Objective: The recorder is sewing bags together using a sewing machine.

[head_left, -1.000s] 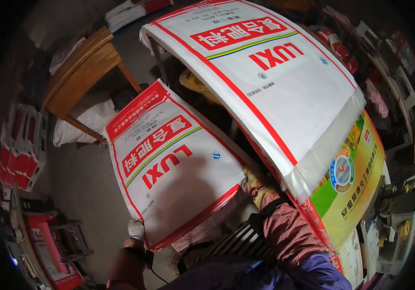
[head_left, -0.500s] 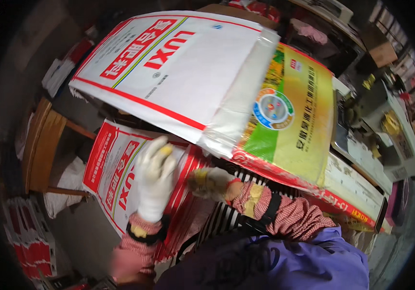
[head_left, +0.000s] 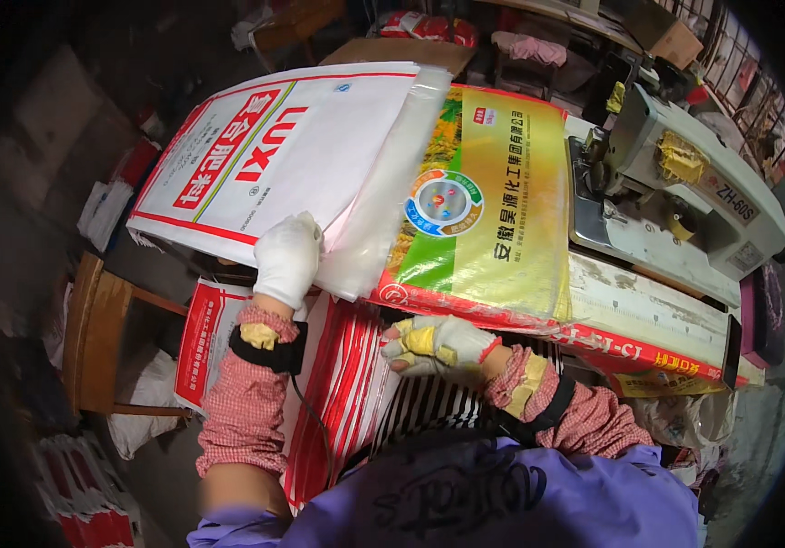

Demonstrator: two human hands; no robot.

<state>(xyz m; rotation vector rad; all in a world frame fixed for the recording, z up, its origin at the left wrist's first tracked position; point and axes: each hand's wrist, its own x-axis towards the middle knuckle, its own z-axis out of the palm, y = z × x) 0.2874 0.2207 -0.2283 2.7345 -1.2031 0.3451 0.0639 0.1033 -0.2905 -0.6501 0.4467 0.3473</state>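
Note:
My left hand [head_left: 287, 258], in a white glove, rests on the near edge of a white woven sack [head_left: 278, 155] with red lettering and a clear plastic liner at its mouth. The sack lies across a yellow and green printed sack [head_left: 493, 196] on the sewing table. My right hand [head_left: 433, 345], also gloved, lies by the red edge of the yellow sack, just under the table's front; its fingers are curled and I cannot tell if it grips anything. More white sacks with red stripes [head_left: 337, 374] lie stacked over my lap.
A pale industrial sewing machine [head_left: 675, 183] stands at the right of the table. A wooden stool [head_left: 95, 338] is at my left, with flat red and white sacks [head_left: 91, 511] on the floor near it. Cardboard boxes and clutter fill the back.
The white sack has come down flat over the yellow sack. My left hand moved up from the lap stack onto the white sack's edge. The right hand has barely moved.

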